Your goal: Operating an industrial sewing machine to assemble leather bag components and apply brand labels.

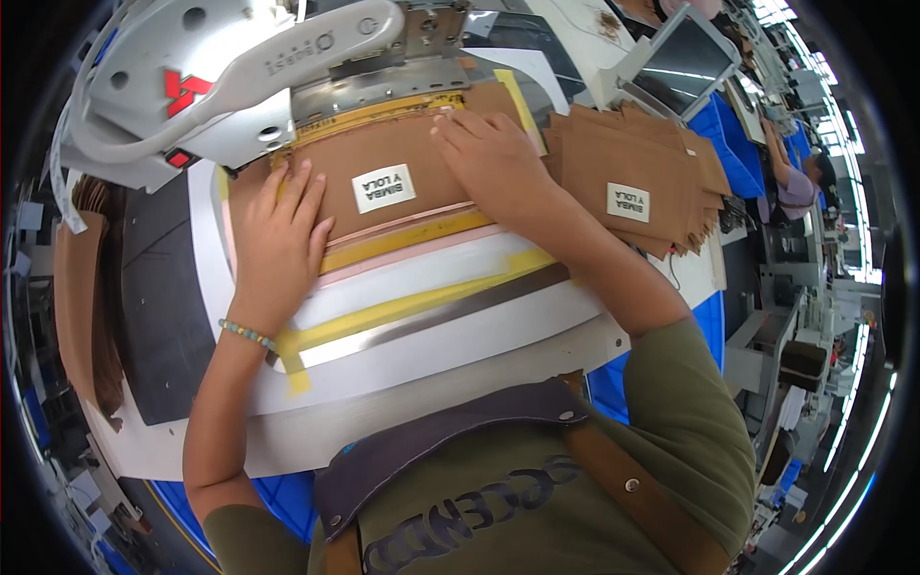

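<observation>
A brown fabric panel (383,149) with a white printed label (383,189) lies on the bed of a sewing machine (220,81). My left hand (278,235) rests on the panel's left end, fingers spread and stretched toward the machine. On the right end lies my right hand (491,168), its fingers lightly bent and fingertips on the panel near its far edge. Neither hand grips anything. Yellow strips run along the panel's far edge and its near edge, where a yellow bar (402,241) with pink edging borders it.
To the right is a stack of brown panels (613,177), the top one labelled. Another brown stack (86,307) stands far left. Yellow tape (412,305) crosses the white sheet in front. A tilted screen (680,67) and a blue bin (728,144) stand back right; another person (797,187) sits beyond.
</observation>
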`<state>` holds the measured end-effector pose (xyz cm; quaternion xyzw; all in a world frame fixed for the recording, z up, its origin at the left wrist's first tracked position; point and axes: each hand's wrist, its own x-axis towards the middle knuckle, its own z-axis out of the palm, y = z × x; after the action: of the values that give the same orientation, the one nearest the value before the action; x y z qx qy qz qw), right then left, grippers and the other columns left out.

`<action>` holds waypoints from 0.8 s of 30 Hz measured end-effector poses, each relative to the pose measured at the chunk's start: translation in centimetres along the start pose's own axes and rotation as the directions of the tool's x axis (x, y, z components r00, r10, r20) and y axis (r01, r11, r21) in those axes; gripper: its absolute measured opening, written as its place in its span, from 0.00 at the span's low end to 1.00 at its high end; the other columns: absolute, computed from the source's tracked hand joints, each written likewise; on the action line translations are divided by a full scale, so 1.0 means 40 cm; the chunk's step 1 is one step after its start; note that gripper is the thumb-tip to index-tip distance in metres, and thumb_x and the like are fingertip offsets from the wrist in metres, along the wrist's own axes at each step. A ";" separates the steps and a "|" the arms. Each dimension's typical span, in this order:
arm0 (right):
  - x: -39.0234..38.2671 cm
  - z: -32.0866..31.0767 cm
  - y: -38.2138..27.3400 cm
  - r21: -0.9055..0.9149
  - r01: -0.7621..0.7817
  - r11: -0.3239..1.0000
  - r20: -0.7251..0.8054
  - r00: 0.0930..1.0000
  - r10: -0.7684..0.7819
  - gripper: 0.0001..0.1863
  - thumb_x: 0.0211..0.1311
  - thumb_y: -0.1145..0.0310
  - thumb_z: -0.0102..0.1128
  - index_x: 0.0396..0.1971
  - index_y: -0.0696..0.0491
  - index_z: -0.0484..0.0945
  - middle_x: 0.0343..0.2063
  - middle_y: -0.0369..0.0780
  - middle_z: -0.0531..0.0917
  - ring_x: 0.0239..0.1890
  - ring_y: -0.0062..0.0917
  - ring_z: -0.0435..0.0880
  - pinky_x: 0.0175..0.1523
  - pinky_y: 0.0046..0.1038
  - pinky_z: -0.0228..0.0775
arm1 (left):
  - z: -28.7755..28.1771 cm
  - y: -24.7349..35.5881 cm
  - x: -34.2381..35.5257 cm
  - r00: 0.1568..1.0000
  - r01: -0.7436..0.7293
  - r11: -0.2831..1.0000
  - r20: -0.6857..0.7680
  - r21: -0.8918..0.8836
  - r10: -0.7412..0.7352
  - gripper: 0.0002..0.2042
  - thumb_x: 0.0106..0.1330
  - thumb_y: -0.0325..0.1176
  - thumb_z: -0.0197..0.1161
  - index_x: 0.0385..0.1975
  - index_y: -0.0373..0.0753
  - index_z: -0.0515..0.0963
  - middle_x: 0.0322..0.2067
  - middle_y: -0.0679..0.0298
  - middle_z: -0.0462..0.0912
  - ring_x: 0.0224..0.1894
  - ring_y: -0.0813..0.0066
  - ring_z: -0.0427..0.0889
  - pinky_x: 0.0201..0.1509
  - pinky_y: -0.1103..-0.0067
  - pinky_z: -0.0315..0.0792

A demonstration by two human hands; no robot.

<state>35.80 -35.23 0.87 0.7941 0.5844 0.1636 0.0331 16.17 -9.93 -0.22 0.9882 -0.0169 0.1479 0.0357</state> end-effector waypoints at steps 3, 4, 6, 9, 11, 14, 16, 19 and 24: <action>-0.010 0.008 0.008 0.032 0.025 0.999 -0.140 0.990 -0.021 0.23 0.62 0.74 0.62 0.59 0.59 0.82 0.60 0.43 0.83 0.65 0.30 0.79 0.56 0.35 0.73 | -0.002 0.005 -0.001 0.999 -0.004 1.000 -0.042 -0.019 0.003 0.24 0.73 0.34 0.66 0.68 0.35 0.76 0.72 0.51 0.73 0.74 0.46 0.68 0.76 0.59 0.64; -0.012 0.011 0.009 0.038 0.039 0.998 -0.163 0.986 -0.032 0.23 0.62 0.74 0.62 0.59 0.59 0.82 0.60 0.43 0.83 0.65 0.30 0.79 0.56 0.35 0.73 | -0.004 0.004 0.001 1.000 0.007 1.000 -0.003 0.004 -0.007 0.24 0.73 0.34 0.66 0.68 0.35 0.76 0.72 0.51 0.73 0.74 0.46 0.68 0.76 0.59 0.64; -0.014 0.010 0.012 0.005 0.028 1.000 -0.125 0.992 -0.027 0.24 0.62 0.74 0.62 0.59 0.59 0.80 0.59 0.43 0.83 0.63 0.31 0.79 0.56 0.34 0.73 | -0.007 0.004 0.007 1.000 -0.004 0.999 0.008 -0.034 0.004 0.24 0.73 0.35 0.66 0.68 0.34 0.76 0.71 0.50 0.73 0.74 0.46 0.68 0.76 0.59 0.64; -0.010 0.005 0.015 0.036 0.020 0.999 -0.100 0.995 -0.016 0.23 0.61 0.75 0.62 0.58 0.59 0.80 0.58 0.42 0.84 0.62 0.31 0.80 0.56 0.33 0.74 | -0.015 0.002 0.010 1.000 -0.007 0.999 0.014 -0.050 0.008 0.24 0.73 0.35 0.66 0.67 0.34 0.77 0.71 0.50 0.73 0.73 0.47 0.69 0.76 0.59 0.65; -0.004 0.001 0.017 0.051 0.002 0.999 -0.063 0.998 0.002 0.22 0.61 0.75 0.63 0.57 0.59 0.80 0.58 0.42 0.84 0.61 0.31 0.80 0.55 0.33 0.73 | -0.018 0.001 0.011 1.000 0.000 0.998 0.020 -0.061 0.001 0.24 0.73 0.35 0.66 0.67 0.34 0.77 0.71 0.49 0.73 0.73 0.47 0.69 0.76 0.60 0.65; -0.001 -0.002 0.020 0.064 0.000 0.998 -0.075 0.997 0.005 0.21 0.61 0.75 0.63 0.55 0.59 0.80 0.57 0.42 0.84 0.59 0.31 0.80 0.53 0.33 0.73 | -0.020 0.004 0.013 1.000 0.001 0.998 0.030 -0.066 0.001 0.24 0.73 0.36 0.67 0.67 0.34 0.76 0.71 0.49 0.73 0.73 0.47 0.69 0.75 0.60 0.65; -0.003 0.000 0.022 0.055 0.001 0.999 -0.076 0.997 0.004 0.20 0.61 0.75 0.62 0.54 0.59 0.80 0.56 0.42 0.84 0.58 0.31 0.80 0.52 0.33 0.73 | -0.020 0.007 0.016 1.000 0.003 0.997 0.023 -0.076 -0.001 0.25 0.73 0.36 0.67 0.66 0.33 0.76 0.70 0.47 0.73 0.73 0.47 0.69 0.75 0.60 0.66; -0.006 0.003 0.025 0.074 0.023 0.997 -0.102 0.995 -0.015 0.20 0.61 0.75 0.62 0.55 0.59 0.80 0.56 0.41 0.84 0.56 0.31 0.80 0.50 0.33 0.73 | -0.022 0.012 0.022 0.999 0.016 0.998 0.030 -0.068 -0.014 0.24 0.73 0.36 0.67 0.65 0.31 0.76 0.69 0.46 0.74 0.72 0.46 0.70 0.74 0.60 0.66; -0.003 0.000 0.023 0.065 0.027 0.998 -0.099 0.995 -0.020 0.21 0.61 0.75 0.62 0.56 0.59 0.79 0.55 0.41 0.84 0.55 0.30 0.80 0.50 0.33 0.73 | -0.023 0.026 0.037 0.999 0.021 0.999 0.049 -0.036 -0.019 0.24 0.71 0.36 0.68 0.63 0.30 0.77 0.67 0.45 0.75 0.70 0.47 0.72 0.72 0.60 0.68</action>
<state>36.60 -35.65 1.05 0.7789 0.5997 0.1825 -0.0202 17.27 -10.93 1.14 0.9908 -0.0104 0.1232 0.0548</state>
